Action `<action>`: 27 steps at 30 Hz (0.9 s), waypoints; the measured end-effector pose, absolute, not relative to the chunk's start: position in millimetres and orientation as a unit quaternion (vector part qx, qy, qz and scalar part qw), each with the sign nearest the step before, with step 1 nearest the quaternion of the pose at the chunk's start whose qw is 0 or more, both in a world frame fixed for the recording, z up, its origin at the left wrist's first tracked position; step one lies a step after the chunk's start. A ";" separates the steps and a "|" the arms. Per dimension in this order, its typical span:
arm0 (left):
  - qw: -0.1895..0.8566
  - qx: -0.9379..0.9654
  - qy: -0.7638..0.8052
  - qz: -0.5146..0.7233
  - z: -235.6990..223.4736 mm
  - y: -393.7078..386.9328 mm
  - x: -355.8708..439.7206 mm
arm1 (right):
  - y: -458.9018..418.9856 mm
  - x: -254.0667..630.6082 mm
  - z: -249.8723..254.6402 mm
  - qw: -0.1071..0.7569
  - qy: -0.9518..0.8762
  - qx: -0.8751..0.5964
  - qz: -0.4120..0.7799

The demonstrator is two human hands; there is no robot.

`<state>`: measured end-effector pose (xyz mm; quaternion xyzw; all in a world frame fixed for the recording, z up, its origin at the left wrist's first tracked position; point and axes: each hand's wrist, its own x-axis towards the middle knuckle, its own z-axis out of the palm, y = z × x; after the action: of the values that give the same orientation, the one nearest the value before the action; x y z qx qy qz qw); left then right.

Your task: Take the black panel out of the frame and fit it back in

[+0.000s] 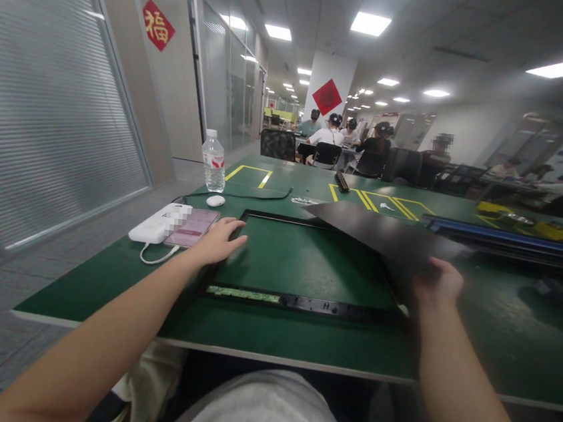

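Note:
A black rectangular bezel (346,309) lies flat on the green table, the tabletop showing through its middle. Along the left half of its near bar runs a green circuit board strip (242,294). My left hand (221,239) is over the bezel's left side with fingers stretched and apart; whether they touch it I cannot tell. A thin dark panel (370,230) is held tilted above the bezel's right part, and my right hand (439,281) grips its right edge. The panel hides the bezel's far right corner. Some of my right fingers are hidden behind it.
A white power bank-like box (152,224) with a cable and a phone (192,228) lie left. Behind them stand a water bottle (213,163) and a white mouse-like object (215,201). Long dark blue-edged panels (510,236) lie right. Several people sit farther back.

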<state>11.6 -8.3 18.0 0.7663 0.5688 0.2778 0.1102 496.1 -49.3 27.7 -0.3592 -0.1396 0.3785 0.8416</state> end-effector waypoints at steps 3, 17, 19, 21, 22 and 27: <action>0.178 0.719 0.575 0.348 23.2 -10.3 15.2 | -55.2 485.3 35.7 0.829 -0.138 -0.361 0.405; 0.618 0.361 0.445 0.538 51.2 -18.5 18.2 | -56.0 488.0 28.5 0.784 -0.175 -0.429 0.413; 0.632 0.339 0.438 0.542 52.7 -18.7 17.9 | -59.2 482.8 32.6 0.767 -0.175 -0.440 0.433; 0.647 0.331 0.429 0.537 54.9 -20.3 18.6 | -61.4 477.1 36.7 0.742 -0.174 -0.448 0.467; 0.654 0.332 0.426 0.529 56.1 -21.4 19.0 | -61.8 474.7 38.0 0.728 -0.178 -0.450 0.485; 0.651 0.379 0.422 0.504 58.7 -23.9 18.5 | -59.0 468.9 37.2 0.654 -0.239 -0.474 0.539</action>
<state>18.5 -23.9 58.7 0.3792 0.4223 0.5039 0.6512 468.9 -59.0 37.2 -0.4738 -0.2387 0.5390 0.6542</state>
